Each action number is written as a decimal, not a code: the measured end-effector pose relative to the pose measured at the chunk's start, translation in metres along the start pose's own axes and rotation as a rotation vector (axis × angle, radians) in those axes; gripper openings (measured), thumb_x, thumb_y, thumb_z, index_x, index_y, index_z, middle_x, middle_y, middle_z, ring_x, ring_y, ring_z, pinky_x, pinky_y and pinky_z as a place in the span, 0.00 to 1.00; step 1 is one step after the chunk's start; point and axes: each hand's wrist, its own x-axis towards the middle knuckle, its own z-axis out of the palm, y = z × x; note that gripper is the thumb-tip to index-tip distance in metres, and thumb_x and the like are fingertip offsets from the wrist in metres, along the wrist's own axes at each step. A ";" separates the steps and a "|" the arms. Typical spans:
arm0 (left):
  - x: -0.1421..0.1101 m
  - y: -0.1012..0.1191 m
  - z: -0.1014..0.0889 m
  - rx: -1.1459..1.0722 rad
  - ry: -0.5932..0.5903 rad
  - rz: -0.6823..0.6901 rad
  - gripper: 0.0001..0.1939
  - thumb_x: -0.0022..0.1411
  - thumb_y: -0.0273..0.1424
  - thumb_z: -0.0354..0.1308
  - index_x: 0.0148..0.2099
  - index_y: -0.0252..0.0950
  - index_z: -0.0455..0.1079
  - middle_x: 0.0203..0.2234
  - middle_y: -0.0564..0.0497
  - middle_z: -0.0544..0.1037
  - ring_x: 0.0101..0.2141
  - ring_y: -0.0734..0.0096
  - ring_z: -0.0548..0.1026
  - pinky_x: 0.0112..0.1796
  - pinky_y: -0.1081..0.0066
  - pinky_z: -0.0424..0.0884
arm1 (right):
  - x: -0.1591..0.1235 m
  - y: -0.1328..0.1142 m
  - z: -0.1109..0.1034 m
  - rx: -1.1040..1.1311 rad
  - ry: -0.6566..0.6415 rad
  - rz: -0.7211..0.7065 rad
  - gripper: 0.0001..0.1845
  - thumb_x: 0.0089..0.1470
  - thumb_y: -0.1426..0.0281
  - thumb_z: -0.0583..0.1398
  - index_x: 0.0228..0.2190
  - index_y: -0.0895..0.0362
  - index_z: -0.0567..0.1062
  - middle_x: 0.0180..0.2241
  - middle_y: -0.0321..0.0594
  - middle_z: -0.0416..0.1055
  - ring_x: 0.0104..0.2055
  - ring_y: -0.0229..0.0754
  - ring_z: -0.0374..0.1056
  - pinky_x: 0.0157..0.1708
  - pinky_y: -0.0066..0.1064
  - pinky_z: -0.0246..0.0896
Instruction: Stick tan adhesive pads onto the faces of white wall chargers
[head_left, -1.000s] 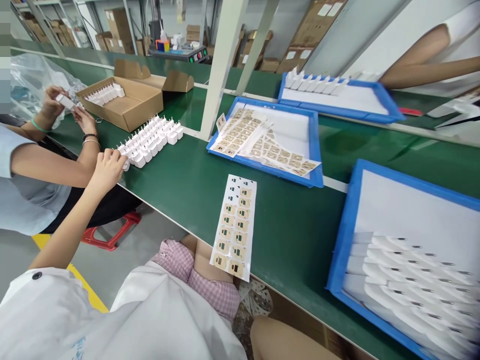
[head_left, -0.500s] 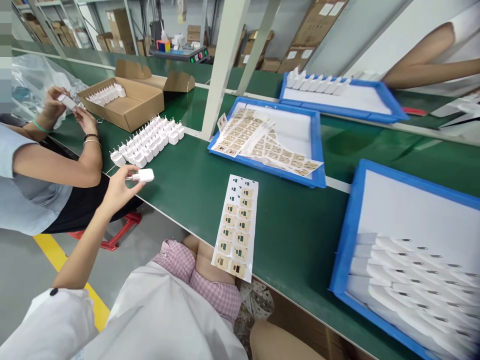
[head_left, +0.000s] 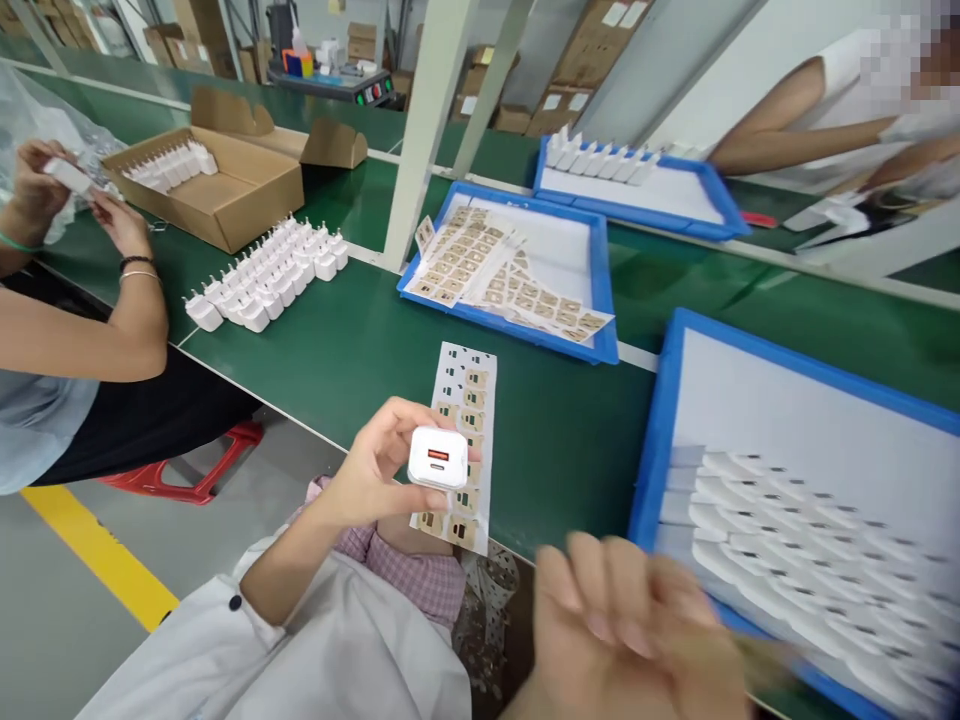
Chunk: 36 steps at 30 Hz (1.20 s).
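Note:
My left hand [head_left: 367,475] grips a white charger plug [head_left: 438,474] between thumb and fingers. The charger's end face points toward me, showing a red-lined USB port above a smaller slot. Beneath and behind it lies a sheet of beige stickers [head_left: 471,420], with several cut-outs at its far end lacking beige pieces. In the lower right, my right hand [head_left: 622,625] is smeared by motion, its fingers curled. A thin brownish blur extends from its right side; what it is cannot be made out. Close to this hand stands a blue tray [head_left: 646,470] with rows of white chargers [head_left: 795,560].
More sticker sheets [head_left: 517,275] lie in a middle blue tray [head_left: 606,270]. Several chargers [head_left: 270,275] stand prongs-up at left, before an open cardboard box [head_left: 247,205]. A co-worker's hands [head_left: 112,215] hold a white piece. A post [head_left: 427,130] rises from the green table [head_left: 570,440].
My left hand has brought the charger rightward from near the row of chargers to over the sticker sheet, turning its ports toward me. My right hand has come into view.

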 end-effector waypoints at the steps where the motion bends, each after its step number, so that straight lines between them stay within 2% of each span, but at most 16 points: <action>1: -0.002 -0.004 0.005 -0.002 -0.023 0.007 0.26 0.55 0.39 0.74 0.47 0.43 0.63 0.44 0.49 0.78 0.45 0.59 0.82 0.44 0.63 0.78 | 0.004 0.005 0.010 0.121 0.008 0.037 0.13 0.62 0.62 0.59 0.26 0.52 0.70 0.19 0.28 0.51 0.19 0.35 0.48 0.16 0.26 0.53; 2: -0.005 -0.007 0.009 0.001 -0.049 0.017 0.24 0.57 0.37 0.73 0.49 0.44 0.62 0.46 0.48 0.79 0.48 0.59 0.81 0.47 0.62 0.77 | 0.007 0.008 0.019 0.232 0.006 0.081 0.14 0.60 0.62 0.60 0.24 0.52 0.69 0.19 0.28 0.48 0.19 0.36 0.46 0.16 0.26 0.50; 4: -0.011 -0.010 0.013 0.021 -0.113 0.036 0.23 0.61 0.32 0.69 0.52 0.46 0.61 0.49 0.47 0.78 0.52 0.60 0.79 0.51 0.61 0.75 | 0.010 0.013 0.033 0.326 -0.027 0.161 0.15 0.58 0.61 0.63 0.22 0.52 0.70 0.20 0.30 0.51 0.20 0.36 0.49 0.17 0.26 0.49; 7: -0.016 -0.009 0.013 0.083 -0.205 0.043 0.22 0.65 0.29 0.64 0.56 0.47 0.61 0.49 0.46 0.74 0.50 0.62 0.76 0.48 0.63 0.74 | 0.005 0.014 0.042 0.324 -0.037 0.235 0.17 0.57 0.60 0.64 0.21 0.54 0.70 0.21 0.31 0.56 0.22 0.36 0.54 0.20 0.27 0.54; 10: -0.016 -0.006 0.013 0.196 -0.251 0.041 0.22 0.66 0.31 0.62 0.59 0.46 0.63 0.45 0.46 0.72 0.47 0.61 0.73 0.46 0.63 0.74 | -0.003 0.013 0.046 0.274 0.015 0.240 0.18 0.57 0.60 0.64 0.20 0.54 0.68 0.20 0.31 0.57 0.22 0.36 0.56 0.22 0.29 0.55; 14: -0.017 -0.001 0.012 0.256 -0.297 -0.022 0.24 0.68 0.38 0.59 0.64 0.48 0.62 0.47 0.45 0.70 0.49 0.56 0.71 0.50 0.57 0.73 | -0.009 0.011 0.051 0.206 0.079 0.181 0.19 0.56 0.60 0.64 0.20 0.53 0.65 0.19 0.31 0.58 0.22 0.37 0.56 0.22 0.29 0.55; 16: -0.018 -0.002 0.011 0.250 -0.298 -0.049 0.28 0.69 0.45 0.56 0.68 0.49 0.59 0.50 0.44 0.68 0.51 0.54 0.70 0.51 0.55 0.72 | -0.008 0.012 0.054 0.205 0.134 0.159 0.21 0.57 0.61 0.64 0.20 0.53 0.63 0.20 0.29 0.56 0.21 0.35 0.54 0.23 0.28 0.56; 18: -0.019 -0.007 0.014 0.281 -0.269 -0.072 0.28 0.71 0.47 0.54 0.68 0.49 0.59 0.52 0.43 0.66 0.53 0.54 0.68 0.53 0.55 0.71 | -0.007 0.013 0.058 0.229 0.210 0.148 0.22 0.60 0.61 0.63 0.21 0.53 0.61 0.20 0.28 0.51 0.20 0.34 0.49 0.22 0.27 0.55; 21: -0.021 -0.022 0.026 0.240 -0.131 -0.021 0.20 0.67 0.42 0.62 0.58 0.48 0.64 0.48 0.47 0.66 0.50 0.61 0.71 0.50 0.62 0.72 | -0.005 0.015 0.064 0.248 0.346 0.105 0.23 0.63 0.61 0.60 0.22 0.53 0.58 0.20 0.27 0.46 0.21 0.35 0.45 0.22 0.26 0.52; 24: -0.026 -0.036 0.046 -0.015 -0.051 0.060 0.24 0.62 0.41 0.68 0.51 0.48 0.56 0.46 0.51 0.66 0.43 0.68 0.75 0.43 0.66 0.75 | -0.002 0.015 0.068 0.209 0.464 -0.012 0.24 0.65 0.61 0.58 0.21 0.54 0.56 0.20 0.28 0.44 0.21 0.36 0.45 0.24 0.27 0.52; 26: -0.031 -0.038 0.057 -0.077 -0.110 0.028 0.26 0.65 0.46 0.63 0.55 0.49 0.52 0.53 0.47 0.67 0.48 0.63 0.76 0.48 0.60 0.76 | 0.003 0.016 0.070 0.136 0.508 -0.107 0.24 0.67 0.63 0.56 0.21 0.53 0.54 0.21 0.28 0.42 0.21 0.37 0.45 0.24 0.29 0.51; 28: -0.034 -0.036 0.061 -0.010 -0.189 -0.029 0.29 0.68 0.48 0.59 0.62 0.49 0.50 0.60 0.41 0.67 0.57 0.56 0.73 0.56 0.53 0.72 | 0.010 0.017 0.069 0.045 0.537 -0.188 0.23 0.68 0.64 0.53 0.22 0.53 0.53 0.22 0.29 0.41 0.22 0.38 0.45 0.25 0.31 0.51; 31: -0.031 -0.029 0.055 0.130 -0.223 -0.046 0.26 0.71 0.45 0.57 0.65 0.46 0.56 0.60 0.40 0.69 0.61 0.53 0.69 0.58 0.55 0.69 | 0.017 0.018 0.064 -0.017 0.503 -0.225 0.19 0.67 0.65 0.52 0.24 0.52 0.55 0.24 0.29 0.42 0.24 0.39 0.49 0.27 0.31 0.52; 34: -0.024 -0.023 0.039 0.222 -0.219 -0.040 0.20 0.71 0.42 0.57 0.61 0.45 0.62 0.50 0.45 0.74 0.50 0.60 0.74 0.49 0.63 0.71 | 0.016 0.018 0.055 0.010 0.407 -0.211 0.16 0.62 0.65 0.57 0.24 0.51 0.61 0.26 0.31 0.51 0.29 0.39 0.56 0.32 0.32 0.58; 36: -0.020 -0.020 0.028 0.266 -0.262 -0.050 0.20 0.71 0.43 0.57 0.60 0.44 0.62 0.45 0.48 0.73 0.42 0.64 0.74 0.42 0.67 0.70 | 0.010 0.017 0.050 0.048 0.339 -0.161 0.14 0.58 0.67 0.62 0.23 0.52 0.66 0.27 0.32 0.56 0.31 0.38 0.59 0.35 0.32 0.60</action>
